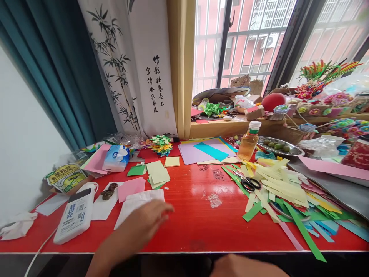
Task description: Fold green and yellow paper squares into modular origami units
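Observation:
My left hand [145, 223] reaches over the near edge of the red table [196, 215], blurred by motion, with its fingertips at a white tissue [138, 202]. I cannot tell whether its fingers are closed. A pink paper square [131, 188] and pale yellow paper squares [157, 172] lie just beyond the tissue. My right hand [245, 267] shows only as a skin-coloured patch at the bottom edge, below the table, fingers hidden. Black-handled scissors [250, 183] lie on a heap of yellow and green paper strips [282, 192] to the right.
A white wipes pack [75, 215] and a blue tissue pack [117, 157] sit at the left. A bottle of amber liquid [249, 141], a metal tray [279, 146] and lilac paper sheets [201, 152] stand further back. Folded paper pieces [161, 144] lie by the curtain. The window sill is cluttered with paper flowers [323, 77].

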Available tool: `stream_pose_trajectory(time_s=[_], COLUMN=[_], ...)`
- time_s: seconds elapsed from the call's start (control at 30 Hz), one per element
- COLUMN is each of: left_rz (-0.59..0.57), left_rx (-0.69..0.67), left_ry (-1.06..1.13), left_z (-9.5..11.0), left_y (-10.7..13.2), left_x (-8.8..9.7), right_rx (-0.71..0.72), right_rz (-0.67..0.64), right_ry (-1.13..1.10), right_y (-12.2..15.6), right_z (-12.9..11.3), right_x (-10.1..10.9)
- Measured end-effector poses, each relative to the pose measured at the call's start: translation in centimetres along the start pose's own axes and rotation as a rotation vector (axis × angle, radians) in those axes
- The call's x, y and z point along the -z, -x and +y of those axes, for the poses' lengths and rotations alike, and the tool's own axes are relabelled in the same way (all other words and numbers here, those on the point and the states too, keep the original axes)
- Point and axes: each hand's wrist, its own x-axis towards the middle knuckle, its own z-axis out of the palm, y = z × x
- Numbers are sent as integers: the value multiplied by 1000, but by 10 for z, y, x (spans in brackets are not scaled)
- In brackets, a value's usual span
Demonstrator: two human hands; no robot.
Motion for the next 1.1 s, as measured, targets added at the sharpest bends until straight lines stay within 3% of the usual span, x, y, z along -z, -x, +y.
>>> stream_pose_trajectory(time_s=[0.1,0.2,0.3,0.43,0.57,0.83,0.93,1.1], left_rz=[120,253,347,405,455,395,419,456], left_rx=[104,180,235,269,274,342,362,366], left_ry=[-105,-134,-149,-184,-228,-296,-309,-327], left_z=[-40,-89,-132,-170,-183,-172,-174,-182], left_y=[-71,-119,-129,-117,-117,-147,-158,-157], left_x=[22,25,14,3,9,39,30,0], right_rx=[109,-51,-117,144,307,507,586,601], right_rz=[-48,180,350,368,330,273,236,233], right_ry=[-142,-87,120,287,313,306,300,273], right_y=[-46,-96,-130,-146,-149,-146,-144,-141], right_z=[8,27,44,43,28,21,23,24], right_x=[25,32,13,-26,-46,-49,-48,-48])
